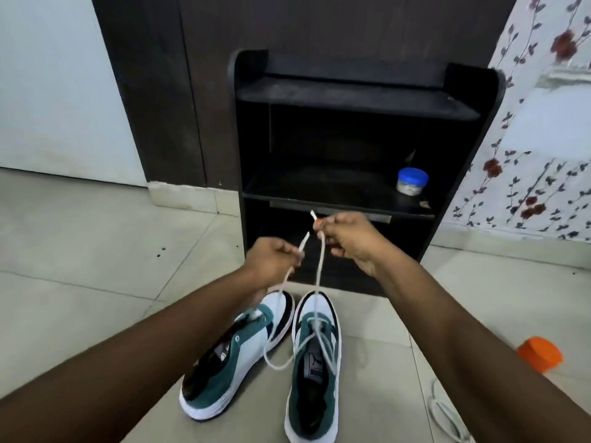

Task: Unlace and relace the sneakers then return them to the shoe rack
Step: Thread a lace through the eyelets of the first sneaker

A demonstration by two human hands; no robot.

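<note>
Two white, teal and black sneakers stand on the floor tiles in front of me. The right sneaker points at the rack and carries a white lace threaded through its lower eyelets. My left hand pinches one end of that lace, and my right hand pinches the other end, both raised above the shoe. The left sneaker leans to the left and shows no lace. A second loose white lace lies on the floor at the lower right. The black shoe rack stands just beyond my hands.
A small jar with a blue lid sits on the rack's middle shelf at the right. An orange object lies on the tiles to the right. A dark wooden door is behind the rack, and flowered wallpaper covers the right wall.
</note>
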